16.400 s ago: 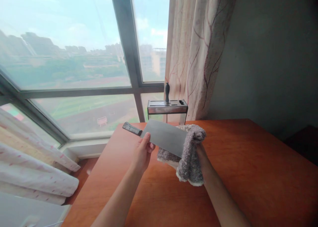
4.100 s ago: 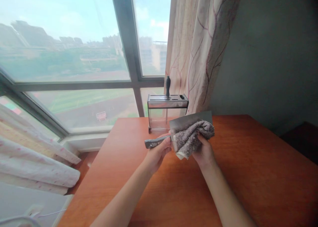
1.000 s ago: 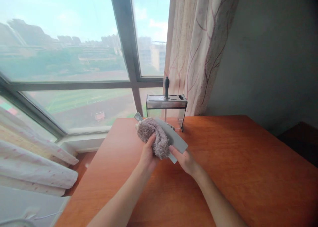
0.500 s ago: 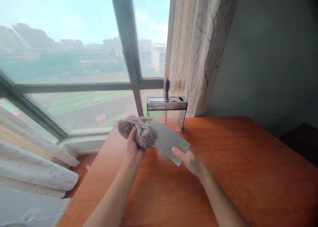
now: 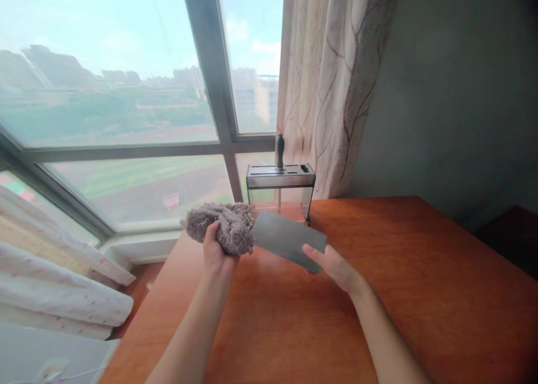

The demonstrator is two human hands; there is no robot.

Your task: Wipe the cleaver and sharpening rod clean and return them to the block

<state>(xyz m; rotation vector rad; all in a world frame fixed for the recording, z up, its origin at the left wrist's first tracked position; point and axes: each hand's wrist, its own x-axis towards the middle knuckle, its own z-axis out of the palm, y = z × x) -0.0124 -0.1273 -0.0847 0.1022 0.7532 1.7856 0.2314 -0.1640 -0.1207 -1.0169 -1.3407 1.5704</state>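
My left hand (image 5: 219, 248) is closed around a bunched, fluffy grey cloth (image 5: 222, 227), thumb on top. From the right side of the cloth sticks out the broad rectangular blade of a cleaver (image 5: 281, 237); its handle end is hidden by the cloth. The far end of the blade is pinched in my right hand (image 5: 334, 263), with the thumb on the upper face and the fingers beneath. Both hands hold the cleaver above the wooden table. Just behind the blade stands a clear-sided knife block (image 5: 281, 178) with a metal top. One dark knife handle (image 5: 280, 151) rises from it.
The reddish-brown wooden table (image 5: 403, 249) spreads below and to the right. Large windows (image 5: 126, 109) lie ahead and to the left. A patterned curtain (image 5: 328, 92) hangs behind the knife block, and another curtain (image 5: 54, 277) is at lower left.
My left hand and the cloth have shifted a little left, my right hand slightly right. The blade has turned to a flatter slant, and more of it shows beside the cloth.
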